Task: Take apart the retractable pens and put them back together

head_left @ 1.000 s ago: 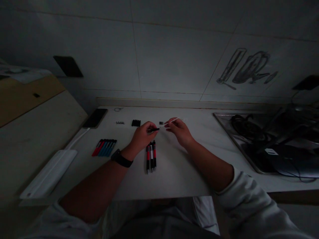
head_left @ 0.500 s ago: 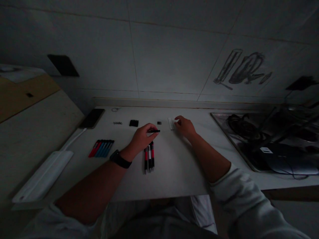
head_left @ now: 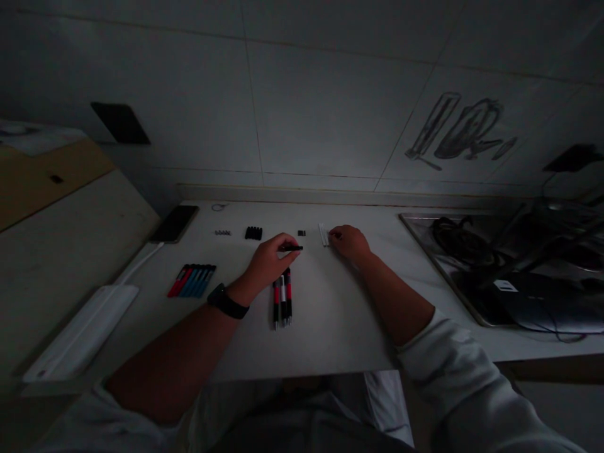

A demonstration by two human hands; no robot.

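Note:
My left hand (head_left: 271, 257) is closed in a pinch on a short black pen part (head_left: 293, 248), held above several assembled pens (head_left: 283, 299) with red, white and black barrels. My right hand (head_left: 349, 242) has its fingers drawn together just at the right side of thin white pen refills (head_left: 323, 234); whether one is between the fingertips is hard to see. Between the hands, farther back, lie tiny dark pieces (head_left: 301, 233). Left of them sit a group of black pen parts (head_left: 253, 233) and a row of small springs (head_left: 223, 233).
Red and blue pen barrels (head_left: 192, 280) lie in a row at the left. Beyond them are a phone (head_left: 174, 224) and a white power strip (head_left: 82, 333) with a cable. A metal-edged tray (head_left: 438, 270) with dark items stands at the right. The wall closes the back.
My right hand has come slightly down and its fingers have drawn together beside the refills, which lie slightly more spread. My left hand keeps its place with the black part.

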